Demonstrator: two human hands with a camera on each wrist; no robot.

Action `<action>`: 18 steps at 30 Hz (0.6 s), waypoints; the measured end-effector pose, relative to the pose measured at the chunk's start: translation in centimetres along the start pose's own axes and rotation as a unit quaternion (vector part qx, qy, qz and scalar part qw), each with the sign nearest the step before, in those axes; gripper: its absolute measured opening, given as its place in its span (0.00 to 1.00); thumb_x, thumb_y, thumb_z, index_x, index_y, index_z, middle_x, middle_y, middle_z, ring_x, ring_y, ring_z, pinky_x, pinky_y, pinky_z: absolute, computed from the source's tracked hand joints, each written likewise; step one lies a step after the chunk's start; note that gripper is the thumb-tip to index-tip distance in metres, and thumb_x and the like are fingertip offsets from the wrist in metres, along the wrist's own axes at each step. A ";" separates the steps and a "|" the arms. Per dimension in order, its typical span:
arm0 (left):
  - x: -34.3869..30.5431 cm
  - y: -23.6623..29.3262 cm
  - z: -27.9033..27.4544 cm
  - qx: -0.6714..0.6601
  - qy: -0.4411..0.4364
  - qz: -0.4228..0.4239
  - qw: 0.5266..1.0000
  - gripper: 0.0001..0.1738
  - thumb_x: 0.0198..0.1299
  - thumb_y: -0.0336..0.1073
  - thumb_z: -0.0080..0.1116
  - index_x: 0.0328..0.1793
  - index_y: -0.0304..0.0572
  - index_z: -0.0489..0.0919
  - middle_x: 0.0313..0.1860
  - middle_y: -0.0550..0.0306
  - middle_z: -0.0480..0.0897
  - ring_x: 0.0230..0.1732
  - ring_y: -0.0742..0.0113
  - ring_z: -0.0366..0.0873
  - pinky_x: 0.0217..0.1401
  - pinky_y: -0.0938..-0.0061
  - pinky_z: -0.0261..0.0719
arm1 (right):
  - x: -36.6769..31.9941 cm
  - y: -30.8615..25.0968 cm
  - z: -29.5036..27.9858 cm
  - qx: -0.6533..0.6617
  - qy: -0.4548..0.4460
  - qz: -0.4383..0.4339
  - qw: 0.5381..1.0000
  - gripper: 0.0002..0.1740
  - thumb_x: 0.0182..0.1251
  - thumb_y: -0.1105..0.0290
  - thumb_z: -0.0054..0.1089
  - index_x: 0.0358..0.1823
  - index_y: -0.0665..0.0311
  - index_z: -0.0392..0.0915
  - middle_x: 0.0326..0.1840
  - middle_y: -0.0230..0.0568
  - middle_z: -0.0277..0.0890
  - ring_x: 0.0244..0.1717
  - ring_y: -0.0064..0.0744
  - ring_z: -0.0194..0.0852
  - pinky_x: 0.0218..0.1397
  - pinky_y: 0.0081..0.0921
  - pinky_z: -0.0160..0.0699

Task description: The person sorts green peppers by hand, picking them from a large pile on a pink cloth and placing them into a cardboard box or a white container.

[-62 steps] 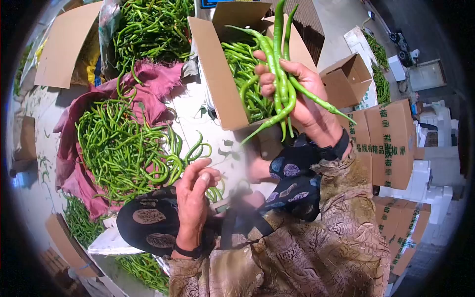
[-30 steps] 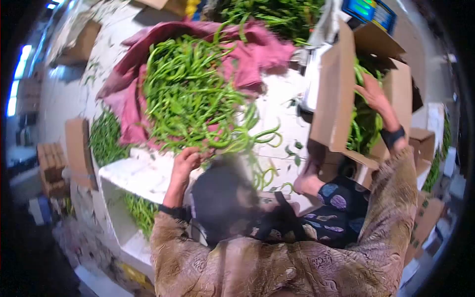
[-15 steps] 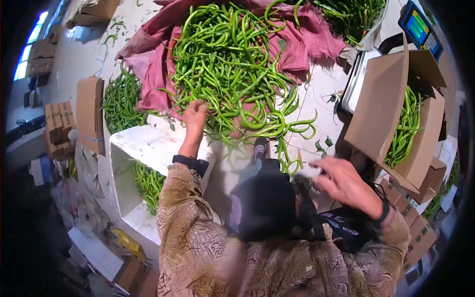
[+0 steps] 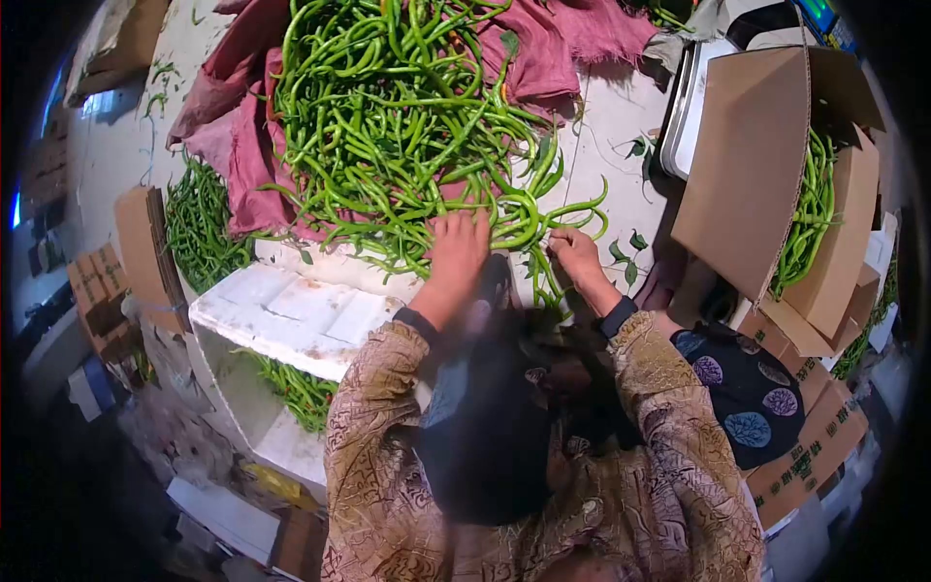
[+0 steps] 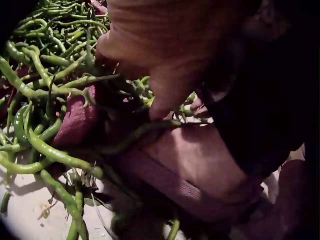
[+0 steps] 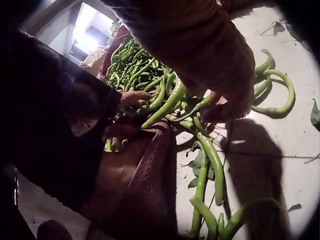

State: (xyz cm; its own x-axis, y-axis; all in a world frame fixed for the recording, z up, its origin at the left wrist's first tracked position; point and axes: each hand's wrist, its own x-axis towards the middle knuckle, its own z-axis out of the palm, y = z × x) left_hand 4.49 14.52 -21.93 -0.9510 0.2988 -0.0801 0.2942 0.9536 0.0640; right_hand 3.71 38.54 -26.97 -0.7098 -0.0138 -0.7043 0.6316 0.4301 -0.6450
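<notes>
Across the pale floor, a wide pile of green peppers on pink cloth, beyond both hands. To the right, a cardboard box with peppers inside; to the left, a white foam box, also with peppers. Just changed: right hand now down at the near edge of the pile, close to the left hand, so both at the peppers and neither at the cardboard box. Right fingers curled, apparently pinching the end of one green pepper; left fingers down among the peppers, touching, but impossible to tell whether gripping any. Cut off at the top: the far side of the pile. Partly behind a flap: the cardboard box's inside. Lost in shadow: the left fingertips.
</notes>
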 end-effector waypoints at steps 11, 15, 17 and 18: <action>0.6 -0.6 -1.9 -0.109 -0.031 0.067 0.991 0.16 0.50 0.36 0.54 0.46 0.43 0.77 0.41 0.51 0.74 0.45 0.52 0.72 0.47 0.58 0.68 | 0.3 -6.5 -4.8 -0.425 0.074 -0.361 0.827 0.26 0.45 0.83 0.56 0.51 0.64 0.73 0.48 0.50 0.69 0.53 0.49 0.65 0.54 0.42 0.65; 0.7 -2.8 -8.2 -0.181 -0.027 0.010 0.983 0.17 0.45 0.31 0.61 0.44 0.44 0.77 0.34 0.52 0.74 0.37 0.51 0.73 0.40 0.59 0.68 | 1.8 -5.2 -4.1 -0.476 0.000 -0.321 0.819 0.23 0.42 0.83 0.57 0.45 0.62 0.72 0.44 0.45 0.67 0.50 0.47 0.64 0.53 0.41 0.63; 1.3 -4.2 -11.7 -0.214 0.021 -0.030 0.976 0.20 0.41 0.27 0.64 0.45 0.43 0.77 0.30 0.50 0.71 0.35 0.48 0.70 0.37 0.58 0.67 | 2.1 -4.2 -4.0 -0.461 -0.002 -0.329 0.824 0.16 0.47 0.81 0.53 0.41 0.62 0.72 0.40 0.44 0.67 0.46 0.46 0.64 0.49 0.41 0.62; 1.9 -4.3 -14.0 -0.212 0.055 -0.067 0.973 0.19 0.43 0.25 0.63 0.45 0.42 0.77 0.30 0.50 0.71 0.35 0.48 0.70 0.37 0.58 0.67 | 2.2 -3.8 -4.0 -0.448 -0.003 -0.340 0.827 0.10 0.52 0.78 0.50 0.37 0.62 0.72 0.35 0.43 0.67 0.42 0.46 0.65 0.45 0.42 0.62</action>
State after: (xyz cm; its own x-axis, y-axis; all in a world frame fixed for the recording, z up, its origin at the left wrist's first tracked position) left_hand 0.04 10.47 -8.46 -0.9894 0.1447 -0.0102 0.1232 0.8755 0.4673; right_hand -1.48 40.46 -24.85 -0.8022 -0.5311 -0.2727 -0.3998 0.8171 -0.4153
